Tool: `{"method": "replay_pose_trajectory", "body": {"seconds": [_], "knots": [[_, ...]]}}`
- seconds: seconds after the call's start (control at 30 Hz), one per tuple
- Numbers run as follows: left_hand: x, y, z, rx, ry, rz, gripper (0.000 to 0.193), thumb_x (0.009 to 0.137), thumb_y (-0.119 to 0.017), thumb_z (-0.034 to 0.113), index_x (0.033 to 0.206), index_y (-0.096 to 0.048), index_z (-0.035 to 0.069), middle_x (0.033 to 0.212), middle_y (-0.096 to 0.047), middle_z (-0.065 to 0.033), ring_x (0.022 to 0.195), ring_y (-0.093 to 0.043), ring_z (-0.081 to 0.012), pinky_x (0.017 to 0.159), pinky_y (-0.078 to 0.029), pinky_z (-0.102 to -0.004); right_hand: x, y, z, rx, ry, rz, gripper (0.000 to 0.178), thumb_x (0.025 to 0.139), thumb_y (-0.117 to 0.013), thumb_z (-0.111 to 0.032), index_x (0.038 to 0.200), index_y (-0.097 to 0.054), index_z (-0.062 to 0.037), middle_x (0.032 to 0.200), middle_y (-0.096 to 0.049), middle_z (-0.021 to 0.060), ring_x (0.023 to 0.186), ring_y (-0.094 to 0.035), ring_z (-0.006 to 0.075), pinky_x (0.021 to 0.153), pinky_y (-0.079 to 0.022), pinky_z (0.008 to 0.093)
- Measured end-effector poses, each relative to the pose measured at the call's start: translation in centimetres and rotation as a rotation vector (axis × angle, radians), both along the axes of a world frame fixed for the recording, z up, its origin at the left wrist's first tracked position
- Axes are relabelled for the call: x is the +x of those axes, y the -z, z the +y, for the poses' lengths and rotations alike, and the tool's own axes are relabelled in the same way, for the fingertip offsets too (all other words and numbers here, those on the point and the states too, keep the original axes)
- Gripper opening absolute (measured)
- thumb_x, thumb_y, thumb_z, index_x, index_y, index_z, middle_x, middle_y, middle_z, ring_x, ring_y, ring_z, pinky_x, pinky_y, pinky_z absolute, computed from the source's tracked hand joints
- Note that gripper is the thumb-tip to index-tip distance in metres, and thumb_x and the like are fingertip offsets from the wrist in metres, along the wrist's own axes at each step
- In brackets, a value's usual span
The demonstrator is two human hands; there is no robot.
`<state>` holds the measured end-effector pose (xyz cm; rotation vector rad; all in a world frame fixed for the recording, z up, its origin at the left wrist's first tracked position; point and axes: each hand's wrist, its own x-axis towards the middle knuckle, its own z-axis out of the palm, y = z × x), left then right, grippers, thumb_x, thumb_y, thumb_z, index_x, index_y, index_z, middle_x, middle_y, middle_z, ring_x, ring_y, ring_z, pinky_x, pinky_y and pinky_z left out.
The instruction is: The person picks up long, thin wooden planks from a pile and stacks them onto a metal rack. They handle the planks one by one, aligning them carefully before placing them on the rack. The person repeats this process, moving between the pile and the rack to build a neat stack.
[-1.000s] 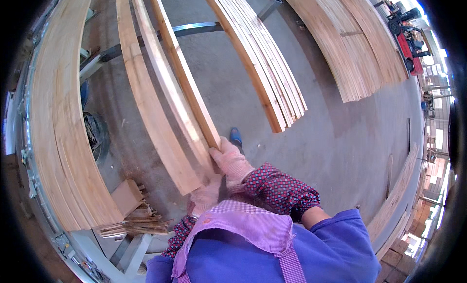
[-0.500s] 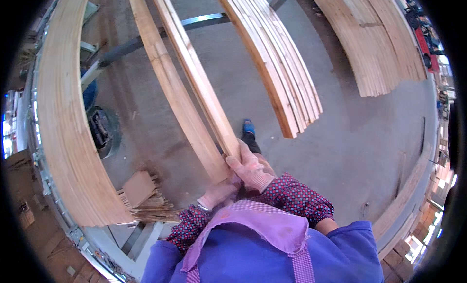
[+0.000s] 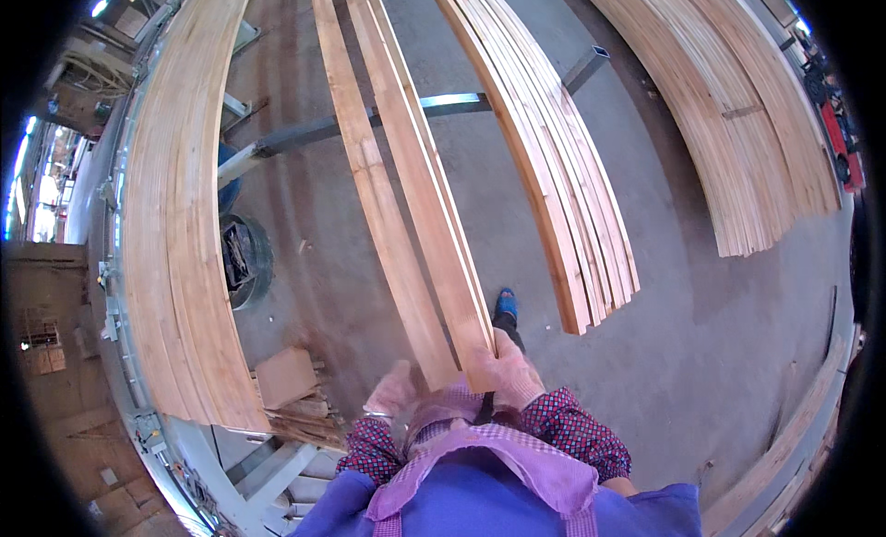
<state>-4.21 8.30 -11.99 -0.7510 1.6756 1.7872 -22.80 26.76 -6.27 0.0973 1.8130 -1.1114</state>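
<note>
Two long wooden boards lie side by side in front of me, a narrow gap between them. The right board has its near end in my right hand, which wears a pale pinkish glove and is closed around the end and edge. Beside it, the near end of the left board lies over my purple apron. My left hand, in a similar glove, is just left of that end and apart from it. Its fingers point forward, look slightly blurred and hold nothing.
A metal crossbar runs under the boards. To the right sits a bundle of boards, with a wider stack farther off. Boards line the left side, near a dark bucket and wood scraps.
My left hand has come off the board ends and moved left. The right board now shows its broad face, its end drawn nearer to me. The view has shifted.
</note>
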Motion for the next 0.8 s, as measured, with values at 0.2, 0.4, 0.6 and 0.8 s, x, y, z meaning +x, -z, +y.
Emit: {"method": "replay_pose_trajectory", "body": {"seconds": [0.2,0.4,0.6,0.8], "knots": [[-5.0,5.6,-2.6,0.514,-1.049,0.046,0.051,0.097,-0.060,0.035,0.136,-0.050,0.003,0.124,-0.061,-0.0132,0.110,-0.062,-0.0255,0.090,-0.053,-0.0392,0.4,-4.3,-2.3,0.314,-0.219,0.193,0.066,0.084,-0.062,-0.048,0.137,-0.046,-0.0123,0.116,-0.066,0.0245,0.109,-0.063,0.0417,0.095,-0.049,0.0489],[-12.8,-8.5,2.7,0.199,-0.827,0.119,0.079,0.091,-0.068,0.013,0.153,-0.020,0.004,0.121,-0.056,-0.0154,0.106,-0.059,-0.0219,0.089,-0.055,-0.0356,1.4,-4.3,-1.6,0.325,-0.228,0.255,0.075,0.086,-0.060,-0.054,0.145,-0.037,-0.0129,0.119,-0.065,0.0235,0.103,-0.066,0.0422,0.090,-0.050,0.0508],[-14.9,-5.4,4.4,-0.006,-0.743,0.328,0.102,0.086,-0.070,0.007,0.157,0.002,0.010,0.134,-0.048,-0.0160,0.110,-0.058,-0.0242,0.092,-0.054,-0.0355,0.0,-6.4,-0.8,0.175,-0.255,0.214,0.079,0.087,-0.060,-0.055,0.147,-0.032,-0.0112,0.120,-0.063,0.0284,0.106,-0.064,0.0443,0.091,-0.050,0.0517],[-18.5,-6.7,4.8,-0.170,-0.811,0.120,0.100,0.077,-0.078,0.006,0.154,-0.015,0.005,0.122,-0.056,-0.0160,0.102,-0.062,-0.0242,0.088,-0.055,-0.0359,-1.9,-5.8,-1.6,0.314,-0.266,0.166,0.087,0.074,-0.078,-0.045,0.140,-0.038,-0.0054,0.116,-0.063,0.0286,0.111,-0.062,0.0438,0.093,-0.050,0.0502]]}}
